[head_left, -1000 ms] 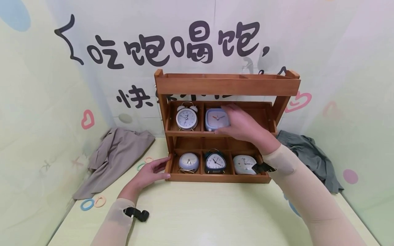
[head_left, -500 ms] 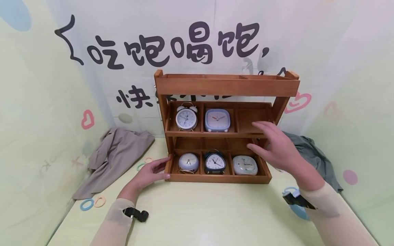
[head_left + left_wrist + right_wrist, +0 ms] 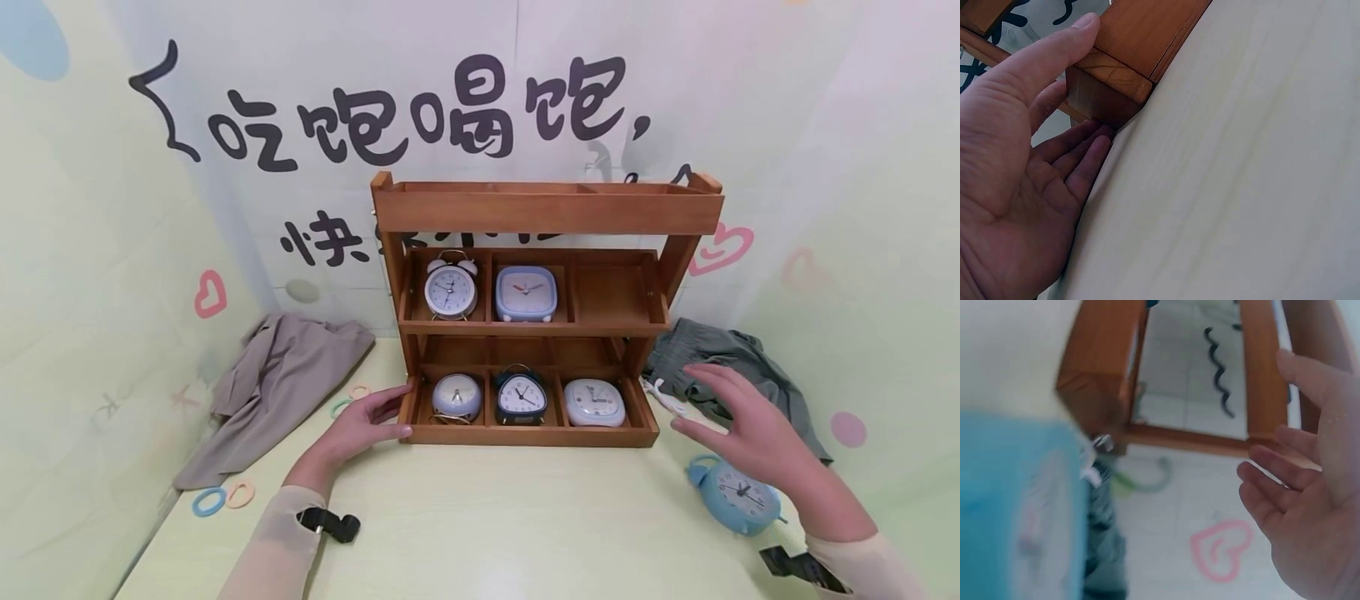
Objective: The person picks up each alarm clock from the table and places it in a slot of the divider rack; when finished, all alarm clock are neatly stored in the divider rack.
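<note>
In the head view, a brown wooden shelf (image 3: 517, 436) stands at the back of the table. My left hand (image 3: 362, 430) holds its lower left corner; in the left wrist view the thumb (image 3: 1054, 53) lies on the front and the fingers curl at the side. My right hand (image 3: 761, 433), fingers apart and holding nothing, is just above and behind a blue twin-bell alarm clock (image 3: 738, 498). The middle tier holds a white twin-bell clock (image 3: 450, 292) and a light-blue square clock (image 3: 526, 293). On the bottom tier are a round lavender clock (image 3: 457, 397), a dark triangular clock (image 3: 521, 397) and a pale oval clock (image 3: 594, 402).
A taupe cloth (image 3: 285, 392) lies left of the shelf, a dark grey cloth (image 3: 750, 375) to its right. Blue ring (image 3: 208, 502) and orange ring (image 3: 240, 493) lie at the left table edge. A printed curtain (image 3: 450, 50) hangs behind.
My right hand has let go of the light-blue square clock in the middle tier and moved right and down toward the blue alarm clock. The left hand has stayed at the shelf corner.
</note>
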`<state>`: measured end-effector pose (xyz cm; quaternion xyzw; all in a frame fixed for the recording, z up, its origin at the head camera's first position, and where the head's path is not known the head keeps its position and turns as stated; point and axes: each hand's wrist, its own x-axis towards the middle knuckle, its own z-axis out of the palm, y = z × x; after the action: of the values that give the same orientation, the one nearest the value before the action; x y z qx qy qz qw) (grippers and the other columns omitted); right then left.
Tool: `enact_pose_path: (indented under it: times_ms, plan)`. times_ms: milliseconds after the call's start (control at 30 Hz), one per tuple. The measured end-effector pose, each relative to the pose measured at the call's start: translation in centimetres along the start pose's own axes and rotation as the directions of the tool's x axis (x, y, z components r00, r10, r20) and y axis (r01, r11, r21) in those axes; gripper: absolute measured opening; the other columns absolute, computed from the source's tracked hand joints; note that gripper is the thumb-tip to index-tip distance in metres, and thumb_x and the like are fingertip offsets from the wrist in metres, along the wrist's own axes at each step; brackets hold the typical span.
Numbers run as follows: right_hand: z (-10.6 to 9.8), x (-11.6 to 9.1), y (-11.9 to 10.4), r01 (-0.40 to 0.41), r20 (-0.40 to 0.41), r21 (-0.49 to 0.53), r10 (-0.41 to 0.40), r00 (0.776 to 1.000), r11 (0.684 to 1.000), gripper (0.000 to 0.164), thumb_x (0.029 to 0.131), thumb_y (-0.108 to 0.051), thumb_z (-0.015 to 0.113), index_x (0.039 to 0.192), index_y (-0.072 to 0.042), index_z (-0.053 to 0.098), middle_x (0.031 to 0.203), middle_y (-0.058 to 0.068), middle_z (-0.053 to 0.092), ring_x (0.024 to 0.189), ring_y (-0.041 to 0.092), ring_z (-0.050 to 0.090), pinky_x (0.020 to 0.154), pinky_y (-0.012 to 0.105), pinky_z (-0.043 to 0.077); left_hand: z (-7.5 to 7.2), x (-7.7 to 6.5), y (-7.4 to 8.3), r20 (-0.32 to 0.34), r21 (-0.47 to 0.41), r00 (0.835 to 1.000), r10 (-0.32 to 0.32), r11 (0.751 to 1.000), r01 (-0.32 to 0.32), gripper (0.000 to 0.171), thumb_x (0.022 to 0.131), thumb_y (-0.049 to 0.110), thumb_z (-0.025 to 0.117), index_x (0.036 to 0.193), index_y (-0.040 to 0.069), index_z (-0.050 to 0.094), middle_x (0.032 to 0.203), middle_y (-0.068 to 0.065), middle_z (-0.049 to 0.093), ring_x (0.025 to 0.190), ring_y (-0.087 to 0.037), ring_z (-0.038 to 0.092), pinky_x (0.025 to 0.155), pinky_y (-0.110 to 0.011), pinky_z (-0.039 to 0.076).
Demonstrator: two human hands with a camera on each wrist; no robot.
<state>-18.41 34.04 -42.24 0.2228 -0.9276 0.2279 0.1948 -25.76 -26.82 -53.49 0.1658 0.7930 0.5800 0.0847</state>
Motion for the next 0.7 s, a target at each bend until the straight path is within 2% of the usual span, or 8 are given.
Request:
enact_pose_path:
  times_ms: [133, 233, 300, 367, 467, 567, 633, 700]
  plan:
    - [0.3, -1.6, 1.4, -0.002, 0.037, -0.013, 0.003, 0.999, 1.0, 0.078, 0.087, -0.029, 0.099, 0.153, -0.009, 0.062, 0.151, 0.018, 0.061, 0.133, 0.045, 0.059, 0.093, 0.067, 0.058, 0.0, 0.0, 0.0, -0.006, 0.005, 1.0, -0.012, 1.0, 0.012, 0.081, 0.097, 0.018, 0.09, 0.168, 0.012, 0.051, 0.175, -0.011, 0.044, 0.157, -0.04, 0.046, 0.129, -0.049, 0.039]
    - [0.5, -2.6, 2.4, -0.025, 0.076, 0.009, 0.024, 0.997, 1.0, 0.077, 0.088, -0.03, 0.098, 0.154, -0.012, 0.063, 0.151, 0.014, 0.063, 0.133, 0.036, 0.059, 0.098, 0.041, 0.056, 0.1, 0.0, 0.1, -0.005, 0.009, 1.0, -0.015, 1.0, 0.015, 0.081, 0.097, 0.018, 0.09, 0.168, 0.013, 0.051, 0.175, -0.012, 0.044, 0.157, -0.04, 0.046, 0.129, -0.049, 0.039]
    - [0.6, -3.4, 3.1, -0.051, 0.114, 0.037, 0.046, 0.992, 0.998, 0.077, 0.089, -0.032, 0.097, 0.155, -0.014, 0.062, 0.151, 0.013, 0.063, 0.134, 0.022, 0.057, 0.098, 0.025, 0.051, 0.1, 0.1, 0.1, -0.003, 0.01, 1.0, -0.012, 1.0, 0.012, 0.081, 0.097, 0.017, 0.09, 0.168, 0.013, 0.051, 0.175, -0.011, 0.044, 0.157, -0.04, 0.046, 0.129, -0.049, 0.039]
    - [0.7, -4.1, 3.8, -0.079, 0.154, 0.07, 0.067, 0.986, 0.994, 0.076, 0.09, -0.033, 0.096, 0.156, -0.014, 0.062, 0.151, 0.01, 0.063, 0.132, 0.007, 0.055, 0.096, 0.015, 0.048, 0.2, 0.2, 0.1, -0.001, 0.014, 1.0, -0.006, 1.0, 0.006, 0.081, 0.098, 0.017, 0.089, 0.169, 0.013, 0.051, 0.175, -0.011, 0.044, 0.157, -0.04, 0.046, 0.129, -0.049, 0.039]
    - [0.8, -4.9, 4.6, -0.11, 0.217, 0.102, 0.085, 0.972, 0.989, 0.076, 0.089, -0.032, 0.097, 0.154, -0.014, 0.063, 0.151, 0.01, 0.063, 0.129, -0.001, 0.053, 0.097, 0.022, 0.056, 0.1, 0.2, 0.1, -0.007, 0.026, 1.0, -0.002, 1.0, 0.002, 0.08, 0.098, 0.018, 0.089, 0.169, 0.014, 0.051, 0.175, -0.01, 0.045, 0.157, -0.039, 0.046, 0.129, -0.048, 0.039]
    - [0.8, -5.4, 5.4, -0.132, 0.284, 0.098, 0.1, 0.954, 0.986, 0.075, 0.087, -0.032, 0.098, 0.151, -0.012, 0.065, 0.15, 0.014, 0.064, 0.13, 0.013, 0.059, 0.094, 0.036, 0.061, 0.1, 0.1, 0.1, -0.012, 0.031, 1.0, -0.007, 1.0, 0.007, 0.081, 0.098, 0.018, 0.089, 0.169, 0.014, 0.051, 0.175, -0.009, 0.044, 0.157, -0.039, 0.046, 0.129, -0.048, 0.039]
    - [0.8, -5.7, 5.9, -0.155, 0.33, 0.089, 0.118, 0.937, 0.984, 0.074, 0.086, -0.033, 0.099, 0.149, -0.013, 0.067, 0.15, 0.016, 0.065, 0.128, 0.02, 0.061, 0.092, 0.037, 0.061, 0.0, 0.0, 0.2, -0.012, 0.031, 1.0, -0.012, 0.999, 0.013, 0.081, 0.098, 0.018, 0.089, 0.169, 0.014, 0.05, 0.175, -0.009, 0.044, 0.157, -0.04, 0.046, 0.129, -0.049, 0.039]
    - [0.8, -6.0, 6.4, -0.173, 0.369, 0.084, 0.13, 0.92, 0.981, 0.071, 0.085, -0.034, 0.099, 0.146, -0.013, 0.069, 0.147, 0.017, 0.066, 0.127, 0.016, 0.06, 0.089, 0.034, 0.059, 0.0, 0.0, 0.3, -0.01, 0.029, 1.0, -0.015, 0.999, 0.015, 0.081, 0.098, 0.018, 0.089, 0.169, 0.013, 0.05, 0.175, -0.01, 0.044, 0.157, -0.04, 0.046, 0.129, -0.049, 0.039]
